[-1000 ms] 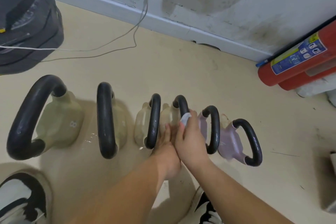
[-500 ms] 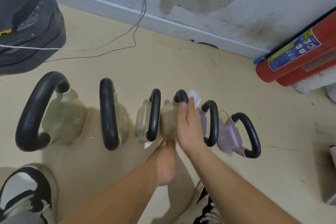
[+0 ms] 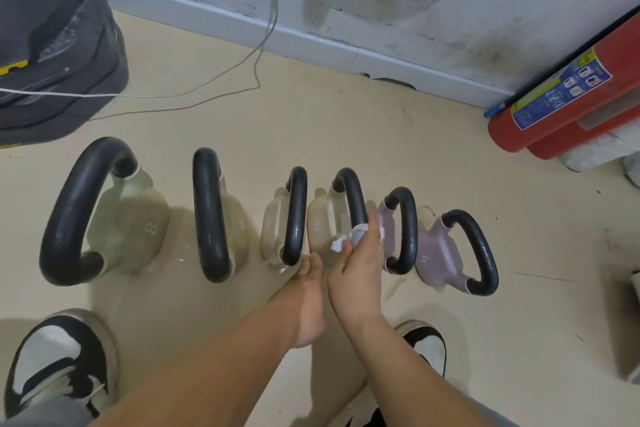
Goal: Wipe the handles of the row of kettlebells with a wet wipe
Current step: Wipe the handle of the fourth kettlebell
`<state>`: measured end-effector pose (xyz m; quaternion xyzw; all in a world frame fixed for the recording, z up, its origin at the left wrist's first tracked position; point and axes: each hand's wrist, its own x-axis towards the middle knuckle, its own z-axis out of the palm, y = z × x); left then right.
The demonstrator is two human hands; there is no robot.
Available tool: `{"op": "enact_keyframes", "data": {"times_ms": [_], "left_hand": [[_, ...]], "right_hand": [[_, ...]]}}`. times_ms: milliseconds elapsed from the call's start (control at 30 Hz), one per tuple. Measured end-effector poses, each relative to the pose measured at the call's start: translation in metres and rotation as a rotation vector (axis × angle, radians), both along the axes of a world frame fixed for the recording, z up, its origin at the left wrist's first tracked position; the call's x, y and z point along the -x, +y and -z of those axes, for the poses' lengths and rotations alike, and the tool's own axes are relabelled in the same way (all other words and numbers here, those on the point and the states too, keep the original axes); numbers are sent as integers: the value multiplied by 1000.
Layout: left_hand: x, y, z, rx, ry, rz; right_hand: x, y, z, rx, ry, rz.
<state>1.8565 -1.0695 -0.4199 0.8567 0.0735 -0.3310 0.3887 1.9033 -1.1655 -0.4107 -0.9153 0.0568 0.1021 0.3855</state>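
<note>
Leftmost kettlebell (image 3: pixel 131 218): "8". Rightmost lilac kettlebell (image 3: pixel 436 253): "4". Fire extinguisher label (image 3: pixel 557 90): print illegible.

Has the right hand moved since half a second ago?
Yes. The right hand with the wet wipe slid back along the fourth handle, from far end toward middle.

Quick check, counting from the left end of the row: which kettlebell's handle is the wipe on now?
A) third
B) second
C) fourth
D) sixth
C: the right hand grips the wet wipe against the fourth handle from the left.
</note>
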Motion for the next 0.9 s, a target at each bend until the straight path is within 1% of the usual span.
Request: {"op": "enact_keyframes", "data": {"times_ms": [33,100,233,300,333,400,433,467,500,567,600,667,733,767,833,900], "left_hand": [[4,1,2,-22,-2,-18],[8,3,-3,37,58,-101],[3,1,-7,26,59,-54],[-2,-1,-8,25,39,-56],[-4,-2,-11,27,19,-78],[-10,-6,-20,41,-39,-175],[-11,-8,-24,57,-78,-240],[-12,-10,-29,80,-94,-312],[-14,-11,-33,110,-104,-389],[-17,-15,-35,168,-139,-480],[-17,-17,-37,224,-146,-518],[-18,-21,-44,350,-124,-557],[-18,-23,-52,426,-121,-552],[-19,-23,-56,442,-127,-546],[-21,-21,-61,400,-163,-524],[-26,-15,-62,335,-194,-506]], "right_hand": [[4,-3,4,-29,30,39],[16,-7,7,-51,129,82],[21,-9,6,-13,239,74],[15,-14,-1,58,283,12],[12,-16,-8,113,343,-53],[7,-26,-19,204,485,-236],[4,-30,-24,196,543,-282],[2,-33,-32,131,604,-271],[1,-38,-39,17,658,-218],[-3,-46,-52,-199,767,-103],[-4,-50,-57,-271,813,-89],[-5,-55,-68,-394,858,-141],[-4,-56,-80,-536,886,-199],[-3,-56,-85,-595,887,-208],[-3,-58,-91,-678,881,-219],[-4,-58,-97,-702,852,-208]]}}
